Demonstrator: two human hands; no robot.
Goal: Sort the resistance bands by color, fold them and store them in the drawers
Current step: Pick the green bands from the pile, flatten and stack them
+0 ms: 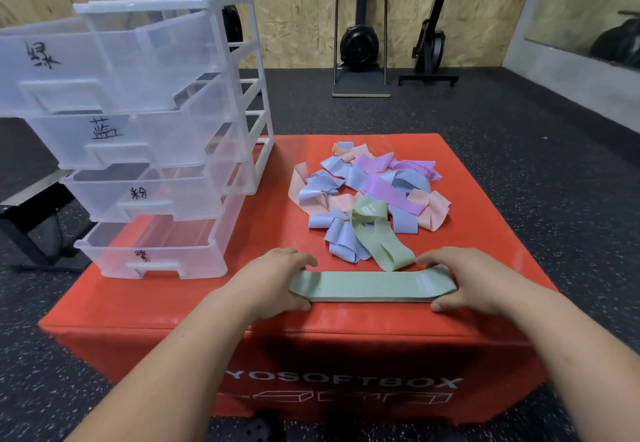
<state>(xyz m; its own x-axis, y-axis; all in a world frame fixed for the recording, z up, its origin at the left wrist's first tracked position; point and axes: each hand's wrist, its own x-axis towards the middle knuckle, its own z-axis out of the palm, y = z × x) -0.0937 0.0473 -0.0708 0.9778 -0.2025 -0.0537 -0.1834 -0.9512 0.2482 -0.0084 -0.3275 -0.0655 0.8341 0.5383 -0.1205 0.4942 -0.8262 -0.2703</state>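
Observation:
A flat stack of green resistance bands [370,286] lies along the front edge of the red soft box [485,234]. My left hand [277,279] grips its left end and my right hand [474,280] grips its right end. Just behind it lies one loose green band [375,234], twisted, at the front of a mixed pile of blue, pink and purple bands [374,185]. A clear plastic drawer unit [156,151] stands on the box's left side, with its several labelled drawers pulled out and showing no bands.
A black metal bench [31,213] stands left of the box. Exercise machines [360,40] line the far wooden wall. Dark rubber floor surrounds the box, and a mirror [588,19] runs along the right wall.

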